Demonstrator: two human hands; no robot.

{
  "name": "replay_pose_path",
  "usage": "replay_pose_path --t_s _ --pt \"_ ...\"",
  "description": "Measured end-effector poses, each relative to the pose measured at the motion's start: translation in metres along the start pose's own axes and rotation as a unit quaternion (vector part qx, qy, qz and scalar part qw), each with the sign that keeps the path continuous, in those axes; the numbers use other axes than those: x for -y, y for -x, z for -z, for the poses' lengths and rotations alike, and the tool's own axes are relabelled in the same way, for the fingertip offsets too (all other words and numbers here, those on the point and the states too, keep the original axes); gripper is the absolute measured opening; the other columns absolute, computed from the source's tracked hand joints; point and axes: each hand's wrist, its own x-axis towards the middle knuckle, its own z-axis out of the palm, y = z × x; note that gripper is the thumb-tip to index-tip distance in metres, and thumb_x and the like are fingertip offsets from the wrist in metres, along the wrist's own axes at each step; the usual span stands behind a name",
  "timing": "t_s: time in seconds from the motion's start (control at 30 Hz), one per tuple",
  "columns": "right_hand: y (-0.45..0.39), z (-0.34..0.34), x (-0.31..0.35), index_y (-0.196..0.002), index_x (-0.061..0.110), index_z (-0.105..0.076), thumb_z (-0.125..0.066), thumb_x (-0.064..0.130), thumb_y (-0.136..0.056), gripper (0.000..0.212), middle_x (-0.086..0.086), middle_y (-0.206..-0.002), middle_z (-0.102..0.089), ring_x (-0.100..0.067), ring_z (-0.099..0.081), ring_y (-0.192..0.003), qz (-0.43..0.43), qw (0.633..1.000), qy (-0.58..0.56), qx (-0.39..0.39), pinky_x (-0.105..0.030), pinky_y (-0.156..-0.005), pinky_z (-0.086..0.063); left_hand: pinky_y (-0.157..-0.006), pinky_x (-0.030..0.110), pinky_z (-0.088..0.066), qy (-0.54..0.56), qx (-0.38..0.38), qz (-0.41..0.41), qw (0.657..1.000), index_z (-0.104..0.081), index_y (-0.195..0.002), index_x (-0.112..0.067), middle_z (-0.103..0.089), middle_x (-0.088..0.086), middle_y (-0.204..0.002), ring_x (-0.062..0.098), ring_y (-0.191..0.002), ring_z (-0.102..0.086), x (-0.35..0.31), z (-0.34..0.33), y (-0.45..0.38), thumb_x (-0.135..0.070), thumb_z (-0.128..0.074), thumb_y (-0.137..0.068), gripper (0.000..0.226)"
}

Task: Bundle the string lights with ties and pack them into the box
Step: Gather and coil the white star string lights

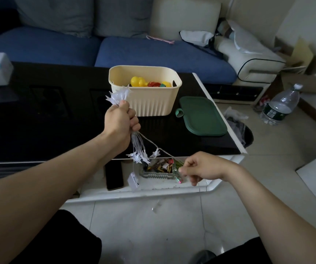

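— Where are the string lights (138, 147) right now?

— Gathered in my left hand (120, 121), fingers curled tight round the folded loops. Star bulbs stick out above my thumb and hang in a cluster below my fist. One strand runs down and across to my right hand (203, 168), where my thumb and forefinger pinch the cord. The small white battery case (133, 181) dangles at the low end.

— And the step?

— I judge I'm gathering the last slack. To do it well I'd feed the cord in even loops matching those already held, keep the fist firm so nothing slips, and lift the battery case in last so it doesn't swing and snag.

— Ties?

— I can't make any out for certain.

— The box?

— The cream box (145, 92) stands open on the black table (39, 121), just beyond my left hand, with yellow and red toys inside. Its green lid (202, 116) lies flat beside it.

— The rest?

— A glass ashtray (160, 169) and a dark phone (114, 176) sit on the table's lower white shelf. A blue sofa (134, 52) stands behind; a water bottle (280, 105) on the tiled floor.
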Motion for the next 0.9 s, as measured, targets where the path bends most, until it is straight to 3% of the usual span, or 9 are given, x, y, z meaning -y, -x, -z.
replay_pose_path --t_s 0.1,0.23,0.3,0.53,0.63,0.77,0.9 --pt "0.001 0.011 -0.007 -0.087 0.004 -0.069 -0.067 0.031 -0.095 0.029 -0.007 -0.072 -0.075 -0.015 -0.071 -0.069 -0.016 0.996 -0.045 -0.073 -0.029 -0.068 -0.054 -0.042 0.024 -0.021 -0.006 0.000 -0.004 1.000 -0.031 -0.078 -0.019 -0.025 -0.003 -0.058 0.009 -0.046 -0.020 0.001 0.000 0.001 -0.019 -0.031 -0.108 0.030" --pt "-0.002 0.017 -0.005 -0.086 0.004 -0.068 -0.074 0.026 -0.090 0.023 -0.011 -0.070 -0.074 -0.023 -0.071 -0.064 0.048 0.955 -0.129 -0.262 -0.025 -0.058 -0.055 -0.042 0.023 -0.022 -0.017 0.015 0.001 1.000 -0.033 -0.079 -0.019 -0.024 -0.004 -0.057 0.010 -0.047 -0.020 0.002 -0.002 0.004 -0.018 -0.033 -0.106 0.027" --pt "0.000 0.019 -0.002 -0.090 -0.001 -0.067 -0.077 0.021 -0.087 0.023 -0.014 -0.070 -0.074 -0.025 -0.070 -0.060 0.079 0.938 -0.178 -0.287 -0.028 -0.060 -0.060 -0.043 0.024 -0.021 -0.013 0.019 0.018 1.000 -0.038 -0.080 -0.018 -0.025 -0.005 -0.056 0.010 -0.048 -0.020 0.001 -0.002 0.004 -0.019 -0.038 -0.104 0.024" --pt "0.010 0.016 0.005 -0.084 0.000 -0.071 -0.076 0.022 -0.085 0.022 -0.009 -0.060 -0.067 -0.011 -0.053 -0.041 0.147 0.947 -0.171 -0.226 -0.018 -0.046 -0.046 -0.045 0.026 -0.022 -0.032 0.030 0.013 0.999 -0.042 -0.079 -0.016 -0.027 -0.003 -0.055 0.012 -0.047 -0.022 0.004 -0.002 0.004 -0.010 -0.041 -0.100 0.022" --pt "0.010 0.011 0.009 -0.082 0.007 -0.073 -0.076 0.024 -0.086 0.017 -0.003 -0.059 -0.067 -0.011 -0.058 -0.049 0.156 0.955 -0.131 -0.214 -0.020 -0.052 -0.049 -0.045 0.026 -0.030 -0.030 0.046 0.026 0.998 -0.045 -0.082 -0.014 -0.034 0.001 -0.058 0.014 -0.047 -0.031 0.007 -0.005 0.008 -0.010 -0.039 -0.101 0.020" --pt "0.006 0.003 0.014 -0.090 0.019 -0.072 -0.068 0.026 -0.094 0.009 -0.001 -0.074 -0.070 -0.017 -0.068 -0.068 0.143 0.973 -0.064 -0.172 -0.035 -0.073 -0.058 -0.046 0.027 -0.033 -0.036 0.059 0.041 0.997 -0.043 -0.082 -0.013 -0.040 0.003 -0.059 0.017 -0.047 -0.035 0.013 -0.008 0.010 -0.011 -0.038 -0.101 0.020" --pt "0.004 -0.006 0.020 -0.095 0.024 -0.069 -0.060 0.022 -0.100 0.011 0.003 -0.089 -0.069 -0.009 -0.067 -0.077 0.134 0.980 -0.007 -0.145 -0.031 -0.078 -0.056 -0.046 0.026 -0.032 -0.042 0.070 0.068 0.994 -0.042 -0.082 -0.013 -0.039 0.003 -0.058 0.016 -0.045 -0.034 0.018 -0.010 0.014 -0.012 -0.037 -0.100 0.019"
